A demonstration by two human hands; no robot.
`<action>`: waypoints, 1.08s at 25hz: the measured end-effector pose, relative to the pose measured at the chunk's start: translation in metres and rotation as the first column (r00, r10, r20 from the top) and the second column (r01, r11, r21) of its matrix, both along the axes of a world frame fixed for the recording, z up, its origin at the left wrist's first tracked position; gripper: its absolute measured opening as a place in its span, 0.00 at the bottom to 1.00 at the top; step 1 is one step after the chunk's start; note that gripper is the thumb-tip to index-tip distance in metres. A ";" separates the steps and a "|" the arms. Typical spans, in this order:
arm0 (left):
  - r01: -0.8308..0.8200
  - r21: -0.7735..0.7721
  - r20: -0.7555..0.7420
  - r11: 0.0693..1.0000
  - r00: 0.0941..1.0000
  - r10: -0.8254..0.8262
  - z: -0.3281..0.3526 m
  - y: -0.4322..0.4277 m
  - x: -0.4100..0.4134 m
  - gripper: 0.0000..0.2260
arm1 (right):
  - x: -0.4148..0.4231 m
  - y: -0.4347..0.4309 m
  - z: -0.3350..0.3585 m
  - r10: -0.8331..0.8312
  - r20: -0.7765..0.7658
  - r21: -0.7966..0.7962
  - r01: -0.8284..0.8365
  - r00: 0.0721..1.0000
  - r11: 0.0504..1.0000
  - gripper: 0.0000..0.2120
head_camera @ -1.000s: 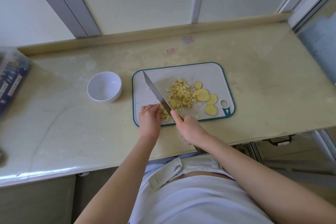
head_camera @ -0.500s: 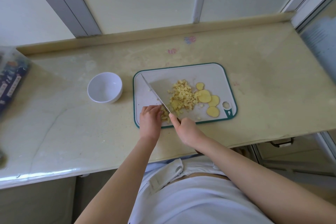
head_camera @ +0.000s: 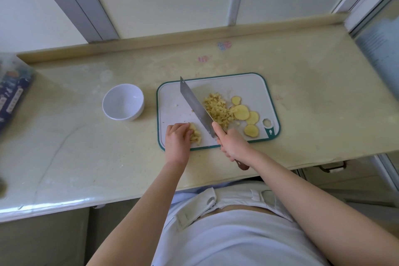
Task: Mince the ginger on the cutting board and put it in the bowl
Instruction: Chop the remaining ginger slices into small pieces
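Centre of frame: white cutting board with a green rim, on a pale counter. Right hand wraps round the handle of a knife, forefinger laid along the blade's back. The blade slants up-left across the board, tip near the top rim; whether the edge touches the board, cannot tell. Left hand, fingers curled, holds a small heap of cut ginger at the board's lower-left corner, just left of the blade. Minced ginger pile lies mid-board, right of the blade. Four round ginger slices lie beside it, further right. White bowl stands left of the board, apart from it.
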State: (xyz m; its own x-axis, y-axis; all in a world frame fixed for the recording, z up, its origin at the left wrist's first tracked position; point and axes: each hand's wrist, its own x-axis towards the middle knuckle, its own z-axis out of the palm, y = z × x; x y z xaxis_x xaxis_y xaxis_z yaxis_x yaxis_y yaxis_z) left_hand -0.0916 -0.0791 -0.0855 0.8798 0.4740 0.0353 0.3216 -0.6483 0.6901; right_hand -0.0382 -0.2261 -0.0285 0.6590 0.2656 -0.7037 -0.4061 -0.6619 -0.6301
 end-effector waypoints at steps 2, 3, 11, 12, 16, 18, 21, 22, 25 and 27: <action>-0.011 -0.024 0.002 1.000 1.000 0.011 0.001 -0.002 0.000 0.11 | 0.003 -0.001 0.001 0.005 0.024 -0.008 -0.005 1.000 1.000 0.26; -0.015 -0.032 0.001 0.999 1.000 0.015 0.002 -0.003 0.001 0.11 | 0.003 -0.001 0.000 0.008 0.035 -0.010 -0.007 0.999 1.000 0.26; 0.195 0.007 -0.152 0.981 0.970 -0.191 0.007 0.010 -0.006 0.22 | -0.005 -0.004 0.001 0.012 0.066 0.004 -0.013 0.998 1.000 0.26; 0.229 0.063 -0.197 0.971 0.957 -0.213 0.007 0.008 -0.007 0.25 | -0.007 -0.005 0.002 0.011 0.067 0.012 -0.011 0.998 1.000 0.26; 0.228 0.137 -0.253 0.964 0.949 -0.188 0.006 -0.001 -0.006 0.30 | -0.015 -0.005 0.008 -0.023 0.034 0.057 0.021 0.999 0.998 0.25; 0.181 0.083 -0.183 0.980 0.969 -0.163 0.004 -0.001 -0.009 0.27 | -0.018 -0.004 0.012 -0.025 0.016 0.082 0.024 1.000 0.996 0.26; 0.037 -0.059 -0.091 0.998 0.995 -0.042 0.006 0.001 -0.013 0.19 | -0.021 -0.002 0.016 -0.008 0.009 0.095 0.007 1.000 0.995 0.26; 0.001 -0.093 -0.075 0.996 0.997 -0.008 0.007 0.000 -0.012 0.16 | -0.022 -0.001 0.017 -0.001 0.010 0.090 0.000 1.000 0.996 0.26; -0.030 -0.109 -0.045 0.994 0.999 0.026 0.008 -0.001 -0.009 0.10 | -0.024 0.002 0.018 0.016 0.005 0.091 -0.016 1.000 0.996 0.26; -0.044 -0.098 -0.032 0.994 0.999 0.041 0.008 -0.001 -0.007 0.09 | -0.025 0.003 0.018 0.021 0.002 0.092 -0.021 1.000 0.996 0.26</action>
State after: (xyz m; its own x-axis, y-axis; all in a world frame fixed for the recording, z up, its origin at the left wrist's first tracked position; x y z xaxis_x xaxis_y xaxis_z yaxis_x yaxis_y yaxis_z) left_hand -0.0983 -0.0800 -0.0777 0.8585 0.5113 -0.0394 0.3691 -0.5628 0.7396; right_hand -0.0636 -0.2227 -0.0103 0.6532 0.3430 -0.6751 -0.3920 -0.6097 -0.6890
